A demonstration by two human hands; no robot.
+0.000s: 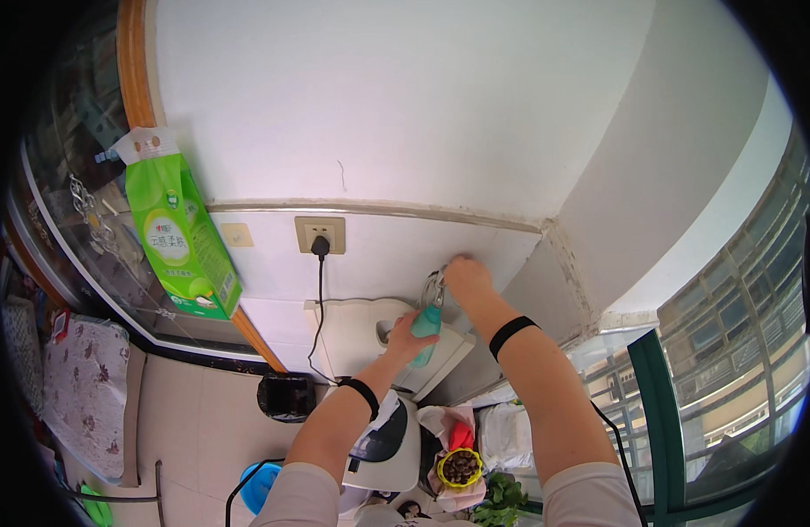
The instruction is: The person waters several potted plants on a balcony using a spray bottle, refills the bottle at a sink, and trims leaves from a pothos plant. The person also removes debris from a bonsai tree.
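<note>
My left hand (405, 338) is wrapped around a translucent teal bottle (426, 329) with a narrow upper part, tilted over a cream-coloured cabinet or appliance top (352, 323). My right hand (467, 280) is up against the white wall, just above and right of the bottle's top. Its fingers are curled, and whether they hold anything is hidden. A looped pale cord (432, 287) hangs by the wall between the bottle's top and my right hand. To the left, a black plug (320, 246) sits in a wall socket (339, 230), its black cable running down.
A green tissue pack (174, 230) hangs at left by the wooden door frame. Below stand a black-lined bin (286, 397), a blue basin (260, 487), a white appliance with a dark lid (405, 448), and a yellow basket of brown round items (459, 468). A green-framed window (661, 395) is at right.
</note>
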